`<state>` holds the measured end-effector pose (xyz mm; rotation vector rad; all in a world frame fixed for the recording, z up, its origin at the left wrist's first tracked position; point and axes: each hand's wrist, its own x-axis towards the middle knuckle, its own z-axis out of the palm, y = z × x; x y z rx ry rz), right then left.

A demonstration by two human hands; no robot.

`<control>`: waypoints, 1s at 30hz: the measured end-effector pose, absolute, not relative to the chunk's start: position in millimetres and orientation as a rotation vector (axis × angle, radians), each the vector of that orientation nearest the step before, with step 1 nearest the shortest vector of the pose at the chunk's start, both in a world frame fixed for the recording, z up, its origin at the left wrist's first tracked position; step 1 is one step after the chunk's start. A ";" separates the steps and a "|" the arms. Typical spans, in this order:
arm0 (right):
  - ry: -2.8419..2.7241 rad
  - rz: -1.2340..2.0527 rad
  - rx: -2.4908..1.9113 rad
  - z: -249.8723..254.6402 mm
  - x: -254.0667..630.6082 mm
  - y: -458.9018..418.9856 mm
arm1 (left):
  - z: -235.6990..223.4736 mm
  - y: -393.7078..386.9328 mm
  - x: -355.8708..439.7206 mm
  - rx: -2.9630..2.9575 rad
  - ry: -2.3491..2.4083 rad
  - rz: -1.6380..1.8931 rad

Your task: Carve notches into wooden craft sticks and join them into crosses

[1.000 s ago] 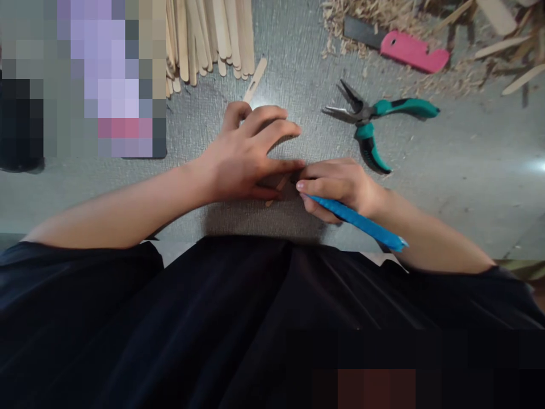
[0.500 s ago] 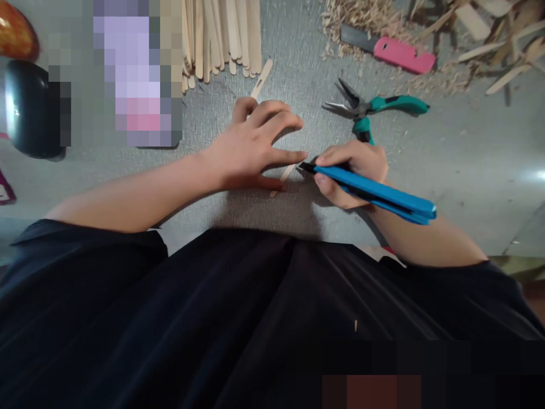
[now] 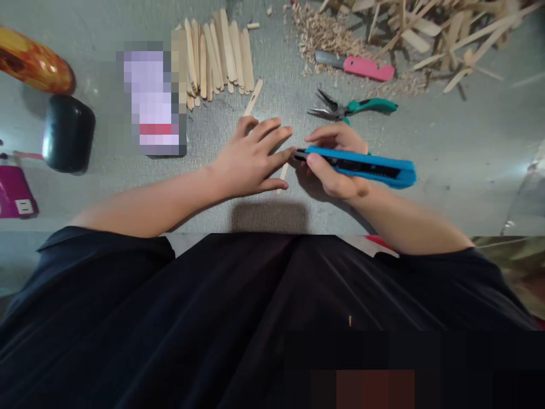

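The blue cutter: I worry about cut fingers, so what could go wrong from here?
The blue cutter has its tip right by the index fingertip of the left hand, so a slip might nick it. The narrow wooden stick under that hand could twist if pressed unevenly. The open pliers are partly hidden by the right hand, which might bump them.

Just beyond the right hand [image 3: 332, 180], gripping the long blue plastic cutter [image 3: 366, 165], lie teal-handled metal pliers [image 3: 342, 111]; farther off, a pink-handled blade [image 3: 356, 66] borders pale wood shavings [image 3: 326, 37]. Left of that grip, a thin wooden stick [image 3: 284, 171] runs beneath the left hand [image 3: 248, 157].
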<state>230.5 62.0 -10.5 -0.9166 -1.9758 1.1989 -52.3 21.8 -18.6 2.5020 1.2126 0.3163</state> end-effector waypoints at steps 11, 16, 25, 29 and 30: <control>-1.555 1.033 -1.057 -22.5 210.0 80.5 | -11.6 15.2 -53.5 2.467 1.392 0.402; -1.735 1.006 -1.009 -21.1 207.8 72.9 | 2.3 8.1 -59.9 2.644 1.152 0.321; -1.850 0.969 -0.999 -29.5 209.9 71.3 | -11.4 7.3 -63.4 2.696 1.201 0.246; -1.868 0.991 -1.006 -27.1 209.6 72.4 | -13.6 4.0 -59.6 2.699 1.198 0.263; -1.866 0.970 -1.008 -26.1 208.5 73.2 | -13.9 4.0 -58.9 2.699 1.196 0.260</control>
